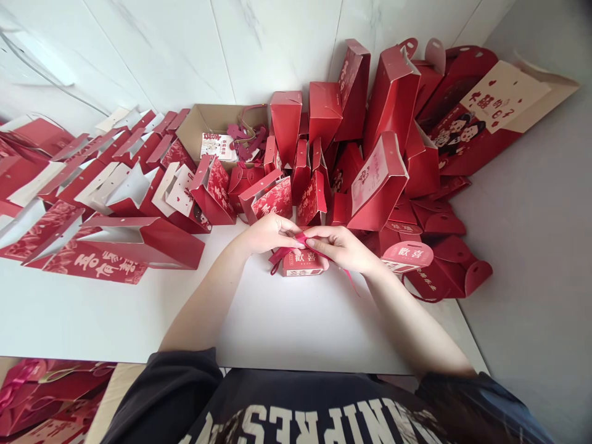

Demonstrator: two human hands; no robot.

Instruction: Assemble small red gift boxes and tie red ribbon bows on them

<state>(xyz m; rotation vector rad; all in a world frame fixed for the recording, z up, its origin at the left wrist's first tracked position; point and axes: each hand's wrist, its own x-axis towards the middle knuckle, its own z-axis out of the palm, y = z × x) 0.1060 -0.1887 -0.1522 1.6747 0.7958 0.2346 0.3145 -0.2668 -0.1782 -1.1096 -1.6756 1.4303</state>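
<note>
Your left hand [272,233] and right hand [343,246] are pinching the crimson fabric ribbon [301,238] over the small red cardboard box [305,261] on the white tabletop [282,320], so pull evenly, lightly!

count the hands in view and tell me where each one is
2: the left hand and the right hand, close together, both pinching the red ribbon above the small box on the white table. Neither is hidden.
</note>
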